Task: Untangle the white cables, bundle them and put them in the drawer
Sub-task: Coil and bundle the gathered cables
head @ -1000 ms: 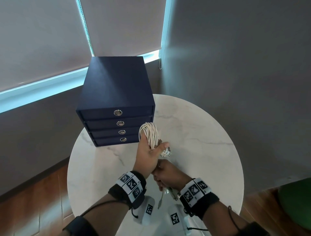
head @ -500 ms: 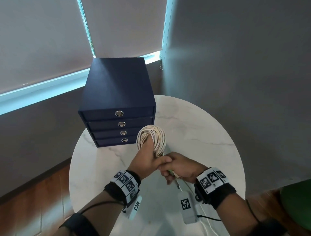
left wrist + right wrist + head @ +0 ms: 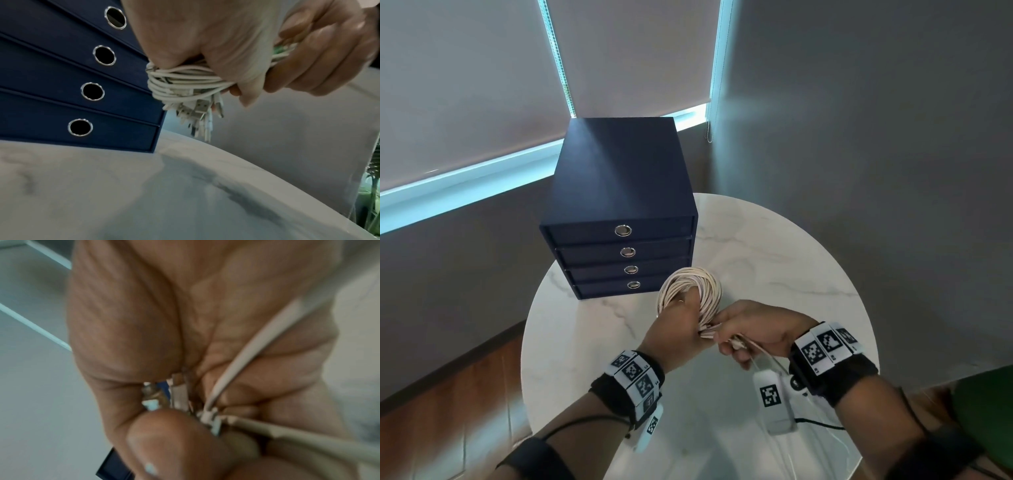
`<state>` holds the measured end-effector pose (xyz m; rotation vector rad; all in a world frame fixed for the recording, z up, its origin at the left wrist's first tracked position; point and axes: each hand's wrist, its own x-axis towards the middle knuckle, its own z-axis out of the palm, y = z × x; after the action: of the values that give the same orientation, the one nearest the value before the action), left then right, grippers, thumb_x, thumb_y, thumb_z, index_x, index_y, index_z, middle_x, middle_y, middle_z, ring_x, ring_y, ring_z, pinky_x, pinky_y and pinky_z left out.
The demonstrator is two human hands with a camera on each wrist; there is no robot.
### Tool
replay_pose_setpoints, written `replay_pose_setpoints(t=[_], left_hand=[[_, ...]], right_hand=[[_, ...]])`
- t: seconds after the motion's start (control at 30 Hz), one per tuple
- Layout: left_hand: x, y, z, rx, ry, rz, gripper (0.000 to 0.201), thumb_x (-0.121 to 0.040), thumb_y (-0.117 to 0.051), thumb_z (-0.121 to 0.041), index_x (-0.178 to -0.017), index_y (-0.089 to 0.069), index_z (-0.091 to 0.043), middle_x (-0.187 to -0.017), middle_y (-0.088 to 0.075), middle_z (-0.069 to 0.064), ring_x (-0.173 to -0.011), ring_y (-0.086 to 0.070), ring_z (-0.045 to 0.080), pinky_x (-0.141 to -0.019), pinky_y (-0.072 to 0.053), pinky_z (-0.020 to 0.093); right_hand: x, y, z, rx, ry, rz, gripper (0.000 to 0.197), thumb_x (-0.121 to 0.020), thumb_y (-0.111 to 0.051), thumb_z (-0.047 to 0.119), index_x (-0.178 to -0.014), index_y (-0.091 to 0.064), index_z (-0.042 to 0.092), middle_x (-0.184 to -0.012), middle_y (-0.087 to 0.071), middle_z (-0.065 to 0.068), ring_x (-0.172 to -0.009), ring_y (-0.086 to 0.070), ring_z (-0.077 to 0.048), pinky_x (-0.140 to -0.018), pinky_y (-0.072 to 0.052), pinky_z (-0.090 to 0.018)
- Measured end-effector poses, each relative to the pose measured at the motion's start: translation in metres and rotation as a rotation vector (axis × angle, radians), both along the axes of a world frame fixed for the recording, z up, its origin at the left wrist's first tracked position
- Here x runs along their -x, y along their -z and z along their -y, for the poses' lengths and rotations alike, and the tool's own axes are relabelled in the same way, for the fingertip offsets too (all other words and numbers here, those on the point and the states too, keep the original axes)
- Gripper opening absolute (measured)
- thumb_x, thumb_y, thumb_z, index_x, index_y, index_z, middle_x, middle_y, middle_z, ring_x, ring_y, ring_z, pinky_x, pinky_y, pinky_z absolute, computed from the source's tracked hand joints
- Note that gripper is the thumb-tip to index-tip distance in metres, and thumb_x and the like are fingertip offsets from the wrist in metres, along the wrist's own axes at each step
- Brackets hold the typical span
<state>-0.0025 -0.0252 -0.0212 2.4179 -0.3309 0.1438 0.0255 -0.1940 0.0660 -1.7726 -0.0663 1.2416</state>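
1. A coiled bundle of white cables (image 3: 690, 291) is held above the round white marble-patterned table (image 3: 774, 260), just in front of the dark blue four-drawer box (image 3: 619, 192), near that box's lower right corner.
2. The bundle is gripped by the left hand (image 3: 678, 329), whose fingers are curled round the gathered strands; in the left wrist view the loops (image 3: 185, 81) are seen packed under the palm (image 3: 205, 32), with metal connector plugs (image 3: 197, 112) hanging below them.
3. The right hand (image 3: 753, 332) is pressed against the left one, on the side away from the dark blue box, its fingers closed on the cable ends.
4. In the right wrist view, heavily blurred, only a few plug tips (image 3: 179, 391) and a white strand (image 3: 246, 353) can be made out between thumb and fingers; the cables there cannot be counted.
5. All four drawer fronts of the dark blue box are seen closed, each with a round metal-rimmed pull hole (image 3: 623, 230).
6. The near edge of the table is cut off by the frame and partly hidden by both forearms and the wrist-worn cameras (image 3: 774, 401).
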Motion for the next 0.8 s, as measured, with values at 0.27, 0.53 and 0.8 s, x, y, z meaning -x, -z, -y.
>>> replay_pose_setpoints(t=[0.27, 0.53, 0.8], left_hand=[[0.006, -0.008, 0.0, 0.188, -0.019, -0.16, 0.023, -0.082, -0.064, -0.018, -0.099, -0.05, -0.016, -0.092, -0.058, 0.0, -0.09, -0.06, 0.024, -0.078, -0.048, 0.035], [0.004, -0.041, 0.01, 0.905, 0.079, -0.598, 0.018, -0.087, -0.063, -0.015, -0.079, -0.058, 0.001, -0.067, -0.049, 0.021, -0.057, -0.056, 0.027, -0.063, -0.045, 0.038], [-0.001, -0.06, 0.014, 1.522, 0.207, -0.764, 0.014, -0.091, -0.053, -0.017, -0.081, -0.045, -0.011, -0.054, -0.036, -0.003, -0.051, -0.045, 0.015, -0.095, -0.051, 0.05]], right_hand=[[-0.037, -0.019, 0.026, 0.089, -0.112, 0.46, 0.013, -0.092, -0.064, 0.012, -0.096, -0.076, 0.013, -0.05, -0.047, 0.007, -0.042, -0.03, -0.01, -0.041, -0.022, -0.022], [-0.057, -0.019, 0.023, -0.061, 0.106, 0.773, 0.012, -0.09, -0.068, 0.014, -0.095, -0.079, 0.015, -0.086, -0.076, 0.013, -0.086, -0.068, 0.004, -0.083, -0.047, -0.012], [-0.038, 0.041, 0.01, -0.149, 0.446, 0.797, 0.05, -0.088, -0.052, 0.054, -0.082, -0.071, 0.009, -0.072, -0.069, -0.008, -0.068, -0.06, -0.017, -0.071, -0.051, -0.041]])
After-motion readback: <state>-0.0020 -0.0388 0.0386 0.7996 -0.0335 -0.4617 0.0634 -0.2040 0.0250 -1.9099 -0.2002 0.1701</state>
